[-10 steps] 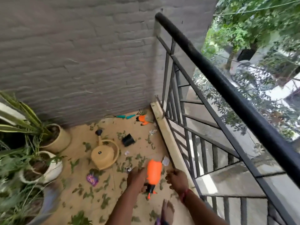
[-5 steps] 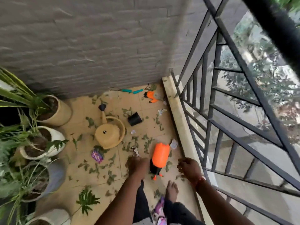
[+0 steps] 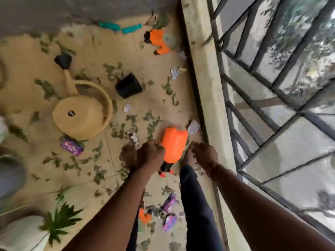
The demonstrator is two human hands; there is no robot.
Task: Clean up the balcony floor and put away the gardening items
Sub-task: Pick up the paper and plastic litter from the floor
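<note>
My left grip has its fingers curled against the left side of the orange plastic spray bottle and holds it over the tan tiled balcony floor, the bottle's black neck and orange trigger pointing back toward me. My right grip hangs just beside the bottle on its right, apart from it, with the fingers loosely curled round nothing. Torn green leaf scraps lie scattered across the tiles. To the left of the bottle stands a tan plastic watering can with a black rose on its spout, and near it a small black plastic pot lies tipped on its side. A teal-handled tool rests along the foot of the grey wall, and an orange and black tool lies in the far corner; blur keeps me from telling what either one is. A crumpled purple wrapper lies just below the watering can, and a scrap of white paper sits just beside the bottle's far end. The pale concrete kerb runs along the right edge of the floor under the black metal railing. At lower left a white round planter stands beside a spiky green plant.
</note>
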